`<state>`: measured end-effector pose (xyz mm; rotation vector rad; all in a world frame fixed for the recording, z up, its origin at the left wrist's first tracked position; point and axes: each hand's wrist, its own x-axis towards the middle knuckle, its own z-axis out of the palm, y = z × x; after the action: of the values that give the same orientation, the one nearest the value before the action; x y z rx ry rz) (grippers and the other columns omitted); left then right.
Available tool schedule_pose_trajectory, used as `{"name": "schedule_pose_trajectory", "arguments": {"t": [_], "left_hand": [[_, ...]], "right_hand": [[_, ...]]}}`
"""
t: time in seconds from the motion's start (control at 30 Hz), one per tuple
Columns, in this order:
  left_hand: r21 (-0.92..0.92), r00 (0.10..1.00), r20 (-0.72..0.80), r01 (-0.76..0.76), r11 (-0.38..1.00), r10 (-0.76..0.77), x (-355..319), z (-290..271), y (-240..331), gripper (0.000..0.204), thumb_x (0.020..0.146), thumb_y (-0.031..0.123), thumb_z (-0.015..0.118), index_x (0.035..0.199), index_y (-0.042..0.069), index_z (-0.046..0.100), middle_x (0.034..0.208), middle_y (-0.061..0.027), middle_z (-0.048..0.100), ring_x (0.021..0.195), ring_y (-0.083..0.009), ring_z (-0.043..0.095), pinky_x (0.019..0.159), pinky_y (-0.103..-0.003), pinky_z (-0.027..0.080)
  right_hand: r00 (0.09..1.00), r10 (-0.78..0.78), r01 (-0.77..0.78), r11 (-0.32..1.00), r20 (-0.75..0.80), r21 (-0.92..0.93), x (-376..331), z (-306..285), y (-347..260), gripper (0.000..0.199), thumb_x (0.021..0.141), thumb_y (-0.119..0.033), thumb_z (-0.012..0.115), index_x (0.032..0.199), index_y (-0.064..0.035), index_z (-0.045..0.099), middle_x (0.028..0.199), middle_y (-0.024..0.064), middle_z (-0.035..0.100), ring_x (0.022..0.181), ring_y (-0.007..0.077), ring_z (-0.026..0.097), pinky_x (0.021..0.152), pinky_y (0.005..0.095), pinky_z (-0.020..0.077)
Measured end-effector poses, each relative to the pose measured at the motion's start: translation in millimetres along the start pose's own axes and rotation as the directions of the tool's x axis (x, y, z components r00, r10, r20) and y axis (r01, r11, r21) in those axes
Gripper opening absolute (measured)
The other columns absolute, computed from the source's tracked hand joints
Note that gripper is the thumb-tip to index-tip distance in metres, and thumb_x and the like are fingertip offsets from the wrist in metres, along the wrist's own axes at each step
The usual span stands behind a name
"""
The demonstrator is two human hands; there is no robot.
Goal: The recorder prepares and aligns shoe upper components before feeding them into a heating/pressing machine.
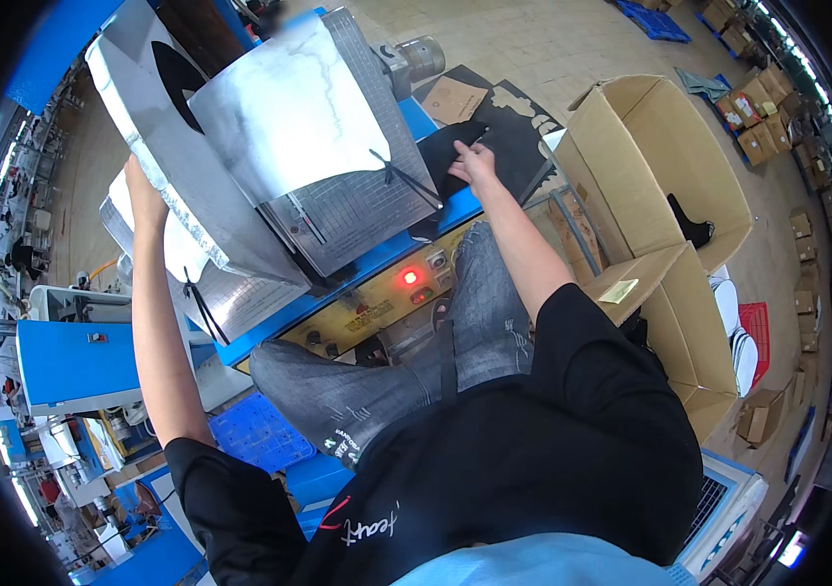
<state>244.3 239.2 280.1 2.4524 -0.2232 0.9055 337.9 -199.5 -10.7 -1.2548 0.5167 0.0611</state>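
My left hand [145, 195] is at the outer edge of a thick grey metal slab [157, 176] on the machine, with its fingers hidden behind that edge. To the right, my right hand [476, 164] reaches over a black fabric piece [445, 156], fingers stretched and apart, the tips at the fabric. Between the hands, a shiny white sheet [299, 117] covers much of a grid-marked metal plate [338, 230]. Black cords [401, 178] hang at the sheet's corner. A second grid-marked plate [245, 305] lies at the left, partly under the slab. A curved black piece [174, 78] shows behind the slab.
The machine's yellow front panel [377, 303] has a lit red button [410, 277], close to my knees. An open cardboard box [621, 161] stands at the right, with a black piece [691, 223] inside. A blue crate [262, 433] sits low at the left.
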Motion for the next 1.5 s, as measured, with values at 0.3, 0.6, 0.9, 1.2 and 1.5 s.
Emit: {"name": "schedule_pose_trajectory", "arguments": {"t": [0.3, 0.6, 0.9, 1.2, 1.5], "left_hand": [[-0.018, 0.997, 0.008, 0.083, 0.996, -0.083, -4, -7, -1, 0.021, 0.083, 0.011, 0.054, 0.09, -0.007, 0.061, 0.078, -0.0179, 0.066, 0.076, -0.027, 0.064, 0.071, -0.038, 0.048], [0.081, 0.989, -0.138, 0.055, 0.995, -0.043, 0, 11, 25, 0.013, 0.077, 0.002, 0.053, 0.086, -0.005, 0.06, 0.079, -0.0261, 0.063, 0.08, -0.0441, 0.061, 0.069, -0.047, 0.047], [-0.017, 0.941, -0.216, 0.264, 0.964, -0.262, 4, 10, 36, 0.021, 0.081, 0.017, 0.062, 0.089, -0.003, 0.065, 0.08, -0.0229, 0.066, 0.079, -0.0381, 0.066, 0.071, -0.043, 0.05], [-0.197, 0.857, -0.361, 0.315, 0.928, -0.367, 6, 24, 34, 0.018, 0.08, 0.014, 0.06, 0.075, -0.003, 0.062, 0.067, -0.0192, 0.064, 0.069, -0.0345, 0.066, 0.066, -0.041, 0.052], [-0.364, 0.813, -0.223, 0.442, 0.82, -0.538, 6, 21, 25, 0.02, 0.08, 0.015, 0.061, 0.081, -0.005, 0.064, 0.069, -0.0157, 0.066, 0.065, -0.026, 0.068, 0.062, -0.036, 0.053]], "right_hand": [[0.955, -0.267, 0.017, 0.483, -0.129, -0.876, -21, 18, -2, 0.052, 0.073, -0.049, 0.073, 0.099, -0.0049, 0.065, 0.106, 0.021, 0.065, 0.104, 0.0383, 0.061, 0.087, 0.0462, 0.0498], [0.454, -0.886, 0.866, 0.411, 0.1, -0.286, -92, 100, -145, 0.024, 0.085, -0.021, 0.066, 0.08, 0.0004, 0.057, 0.068, 0.0142, 0.06, 0.063, 0.0256, 0.062, 0.058, 0.0366, 0.0468], [0.144, -0.584, 0.984, 0.167, 0.799, -0.056, -204, 256, -173, 0.028, 0.083, -0.02, 0.066, 0.101, 0.0016, 0.062, 0.088, 0.013, 0.068, 0.075, 0.0226, 0.065, 0.07, 0.0309, 0.0498], [0.226, -0.686, 0.94, 0.339, 0.692, 0.028, -203, 292, -159, 0.021, 0.084, -0.013, 0.065, 0.097, 0.0033, 0.061, 0.088, 0.0168, 0.069, 0.079, 0.0246, 0.069, 0.073, 0.0334, 0.0524], [0.142, -0.657, 0.989, 0.061, 0.741, -0.135, -235, 297, -178, 0.019, 0.078, 0.001, 0.06, 0.095, 0.0023, 0.054, 0.079, 0.0179, 0.061, 0.072, 0.0321, 0.062, 0.065, 0.0389, 0.0485]]}}
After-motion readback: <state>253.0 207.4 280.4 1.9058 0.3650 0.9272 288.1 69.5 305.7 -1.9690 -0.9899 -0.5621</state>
